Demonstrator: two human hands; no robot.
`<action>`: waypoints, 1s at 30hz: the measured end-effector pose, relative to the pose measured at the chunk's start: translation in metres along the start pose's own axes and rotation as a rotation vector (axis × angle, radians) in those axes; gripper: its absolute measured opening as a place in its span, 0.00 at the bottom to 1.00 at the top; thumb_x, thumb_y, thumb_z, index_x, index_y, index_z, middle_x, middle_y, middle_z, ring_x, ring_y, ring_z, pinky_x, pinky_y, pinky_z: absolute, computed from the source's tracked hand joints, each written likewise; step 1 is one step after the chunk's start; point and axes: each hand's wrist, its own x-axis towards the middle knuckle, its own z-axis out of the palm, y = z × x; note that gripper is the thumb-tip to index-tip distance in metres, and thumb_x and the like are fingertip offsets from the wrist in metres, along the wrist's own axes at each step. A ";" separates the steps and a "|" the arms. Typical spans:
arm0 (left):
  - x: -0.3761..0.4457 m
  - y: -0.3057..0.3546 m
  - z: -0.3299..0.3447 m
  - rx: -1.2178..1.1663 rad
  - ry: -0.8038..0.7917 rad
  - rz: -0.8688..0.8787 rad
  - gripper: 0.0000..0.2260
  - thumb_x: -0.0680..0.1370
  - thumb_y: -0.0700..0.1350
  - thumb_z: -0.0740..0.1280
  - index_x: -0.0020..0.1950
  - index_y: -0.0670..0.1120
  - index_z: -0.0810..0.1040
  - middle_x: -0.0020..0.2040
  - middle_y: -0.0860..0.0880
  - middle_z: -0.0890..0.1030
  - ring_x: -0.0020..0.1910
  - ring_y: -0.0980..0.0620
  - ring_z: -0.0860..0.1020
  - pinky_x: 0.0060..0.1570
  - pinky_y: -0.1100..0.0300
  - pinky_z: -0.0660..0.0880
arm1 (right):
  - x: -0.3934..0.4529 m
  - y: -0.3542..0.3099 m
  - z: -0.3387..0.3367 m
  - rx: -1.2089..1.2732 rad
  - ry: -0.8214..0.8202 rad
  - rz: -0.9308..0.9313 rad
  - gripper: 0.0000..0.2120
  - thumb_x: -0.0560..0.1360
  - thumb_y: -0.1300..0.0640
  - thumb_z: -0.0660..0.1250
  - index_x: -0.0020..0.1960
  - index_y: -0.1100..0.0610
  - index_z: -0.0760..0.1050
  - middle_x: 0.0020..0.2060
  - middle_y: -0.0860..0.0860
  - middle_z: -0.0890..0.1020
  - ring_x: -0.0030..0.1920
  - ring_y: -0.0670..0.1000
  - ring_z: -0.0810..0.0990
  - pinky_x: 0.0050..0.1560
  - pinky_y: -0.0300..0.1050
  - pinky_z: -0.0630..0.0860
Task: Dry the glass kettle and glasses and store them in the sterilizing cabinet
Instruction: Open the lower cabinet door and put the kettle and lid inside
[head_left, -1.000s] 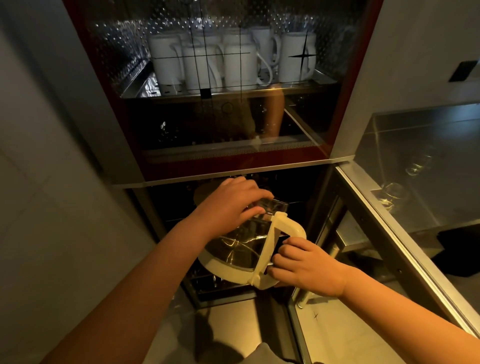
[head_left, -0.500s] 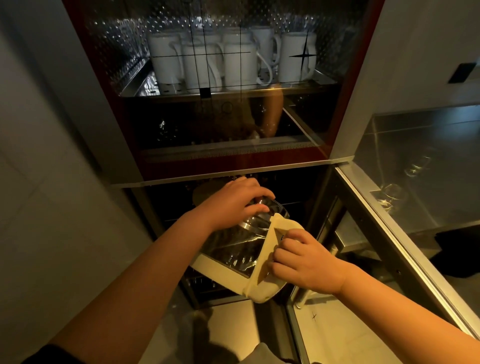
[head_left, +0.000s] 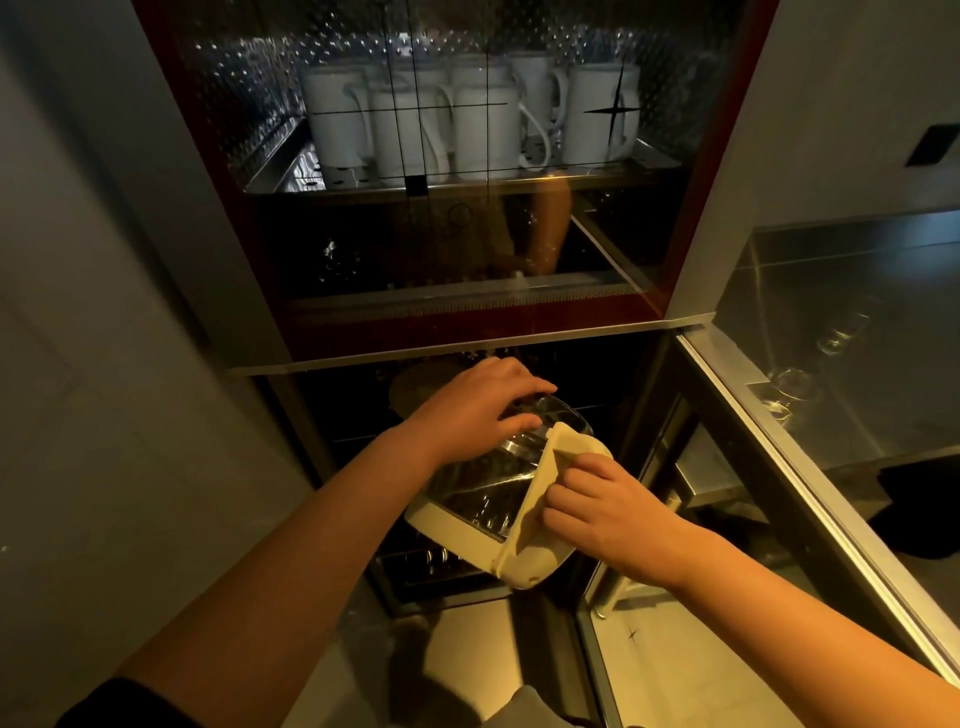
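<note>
Both of my hands carry the glass kettle (head_left: 493, 488) in front of the open lower compartment (head_left: 363, 415) of the sterilizing cabinet (head_left: 467, 332): my left hand (head_left: 478, 410) is curled over the rim at the far end, and my right hand (head_left: 597, 509) grips the cream handle. Its long axis tilts mouth-first toward the opening, base toward me. Open room lies ahead in the dark compartment; the swung-out door (head_left: 779, 467) bounds my right side, and the upper frame edge sits just above my left hand.
</note>
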 end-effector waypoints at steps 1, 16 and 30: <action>-0.004 0.002 0.001 0.011 0.013 0.008 0.20 0.78 0.53 0.62 0.70 0.58 0.66 0.66 0.56 0.68 0.65 0.59 0.63 0.59 0.62 0.63 | 0.000 0.000 0.001 0.002 0.018 0.023 0.19 0.61 0.54 0.75 0.50 0.52 0.74 0.44 0.48 0.81 0.46 0.49 0.78 0.59 0.46 0.65; -0.070 0.010 0.023 0.107 0.247 0.004 0.23 0.77 0.61 0.51 0.68 0.55 0.70 0.72 0.55 0.65 0.70 0.63 0.51 0.70 0.55 0.44 | 0.009 0.003 0.018 0.229 0.272 0.514 0.29 0.55 0.56 0.82 0.49 0.50 0.69 0.41 0.48 0.79 0.47 0.47 0.71 0.56 0.44 0.62; -0.064 0.012 0.029 0.267 0.323 0.235 0.16 0.73 0.47 0.67 0.61 0.47 0.77 0.62 0.49 0.78 0.66 0.51 0.70 0.70 0.49 0.55 | 0.011 -0.016 0.029 0.460 0.399 0.875 0.19 0.64 0.57 0.78 0.46 0.48 0.71 0.40 0.41 0.72 0.44 0.41 0.68 0.51 0.37 0.62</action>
